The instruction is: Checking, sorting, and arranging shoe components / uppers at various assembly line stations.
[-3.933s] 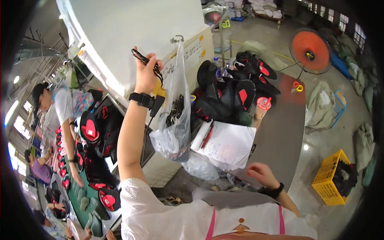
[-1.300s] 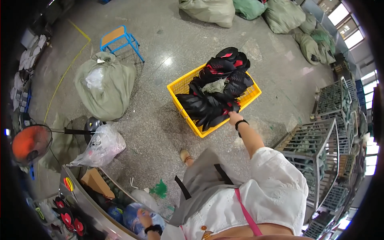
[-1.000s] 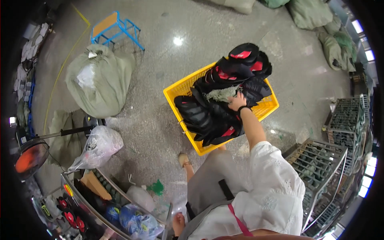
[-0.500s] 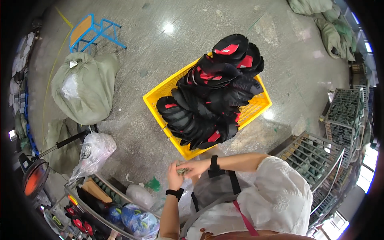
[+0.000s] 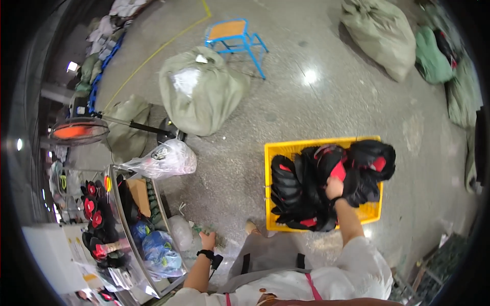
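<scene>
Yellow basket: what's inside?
A pile of black footwear with red patches, the right hand on it. Some bare basket wall shows. Whatever lies under the top pieces is covered, as is most of the bottom.

A factory workshop; bulging sacks (image 5: 204, 107); a crate (image 5: 286, 149) of black shoe parts (image 5: 375, 158); a standing fan (image 5: 76, 131).

We saw a yellow basket (image 5: 369, 211) filled with black shoes (image 5: 306, 176) patched in red, a bright blue stool (image 5: 228, 29) with a tan seat, an olive-green sack (image 5: 204, 102), an orange fan (image 5: 76, 132) and speckled grey floor (image 5: 229, 173).
</scene>
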`<action>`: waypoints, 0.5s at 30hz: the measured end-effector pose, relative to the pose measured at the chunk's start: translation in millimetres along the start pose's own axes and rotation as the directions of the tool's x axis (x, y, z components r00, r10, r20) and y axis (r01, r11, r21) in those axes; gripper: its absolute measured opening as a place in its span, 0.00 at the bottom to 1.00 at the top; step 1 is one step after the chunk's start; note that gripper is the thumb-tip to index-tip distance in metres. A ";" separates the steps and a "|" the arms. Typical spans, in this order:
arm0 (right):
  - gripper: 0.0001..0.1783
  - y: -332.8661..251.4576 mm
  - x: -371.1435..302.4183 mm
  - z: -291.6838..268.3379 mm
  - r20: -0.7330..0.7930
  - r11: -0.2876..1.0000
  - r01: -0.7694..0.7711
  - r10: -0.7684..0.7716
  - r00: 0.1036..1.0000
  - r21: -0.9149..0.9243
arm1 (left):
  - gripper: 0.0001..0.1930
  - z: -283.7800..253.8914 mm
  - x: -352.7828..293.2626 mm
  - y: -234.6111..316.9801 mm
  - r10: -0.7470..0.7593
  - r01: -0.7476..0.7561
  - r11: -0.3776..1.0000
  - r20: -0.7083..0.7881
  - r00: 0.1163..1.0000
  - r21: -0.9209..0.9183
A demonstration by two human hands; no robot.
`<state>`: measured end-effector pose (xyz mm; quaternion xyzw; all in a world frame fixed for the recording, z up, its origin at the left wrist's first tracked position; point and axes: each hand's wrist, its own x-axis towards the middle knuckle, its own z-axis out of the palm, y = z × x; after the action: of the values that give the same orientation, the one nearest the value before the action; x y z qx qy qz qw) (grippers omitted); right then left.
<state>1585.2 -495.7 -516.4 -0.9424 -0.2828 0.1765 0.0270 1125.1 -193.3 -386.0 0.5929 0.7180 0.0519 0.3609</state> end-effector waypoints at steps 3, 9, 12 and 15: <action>0.15 -60.2 -13.7 -30.2 -0.003 0.976 -0.044 0.046 0.999 0.213 | 0.29 -5.3 44.5 13.0 -0.204 0.310 0.799 0.253 0.946 -0.515; 0.17 -26.3 -6.4 -76.5 0.050 0.962 -0.201 0.195 0.980 0.187 | 0.27 37.6 201.3 135.8 0.245 -0.225 0.925 0.029 0.969 -0.305; 0.14 -30.4 -2.7 -108.5 -0.032 0.976 -0.188 0.193 0.981 0.114 | 0.30 22.7 328.8 226.7 0.326 -0.325 0.945 -0.128 0.937 0.030; 0.17 -66.2 -7.6 -133.1 0.097 0.942 -0.336 0.336 0.937 -0.021 | 0.40 -11.0 425.0 338.2 0.491 -0.535 0.794 -0.215 0.844 -0.288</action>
<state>1591.0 -437.8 -379.4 -0.9670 -0.1191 0.2244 -0.0197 1378.5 287.0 -402.1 0.6902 0.5320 0.3079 0.3819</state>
